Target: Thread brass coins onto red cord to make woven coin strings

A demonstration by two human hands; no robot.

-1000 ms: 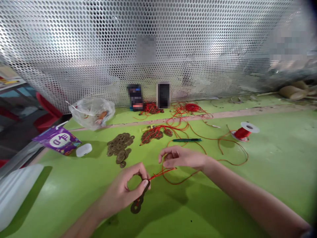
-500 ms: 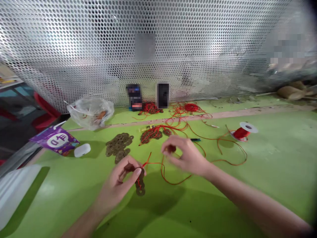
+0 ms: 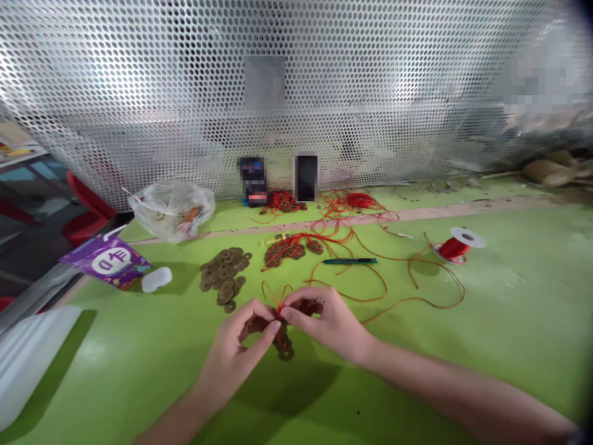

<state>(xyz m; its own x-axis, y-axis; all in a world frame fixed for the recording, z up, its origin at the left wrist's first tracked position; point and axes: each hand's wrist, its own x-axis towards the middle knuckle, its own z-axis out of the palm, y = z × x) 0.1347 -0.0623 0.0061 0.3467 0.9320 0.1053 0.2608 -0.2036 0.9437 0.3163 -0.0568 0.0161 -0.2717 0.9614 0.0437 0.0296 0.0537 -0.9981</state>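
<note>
My left hand [image 3: 234, 346] is closed in a pinch at the top of a short string of brown, holed coins [image 3: 286, 353], which hangs tilted beneath the fingertips. Opposite it, my right hand [image 3: 331, 324] pinches the red cord [image 3: 280, 310] just above those coins, with both sets of fingertips nearly meeting. Small cord loops stick up over the fingers; the exact knot is partly hidden. To the left behind the hands lies a pile of loose coins [image 3: 225, 271]. Finished-looking coin strings with red cords [image 3: 286, 250] lie farther back.
A spool of red cord [image 3: 454, 247] stands at right, its line trailing over the green table [image 3: 519, 321]. A dark green pen [image 3: 351, 261] lies behind my right hand. Two phones lean on the perforated metal screen [image 3: 370, 74]. Left are a plastic bag [image 3: 171, 210], purple packet [image 3: 111, 262] and white case [image 3: 156, 280].
My right hand has come left and down to meet the left, now pinching cord at the coin string. The left hand has shifted slightly right. The pen is now uncovered.
</note>
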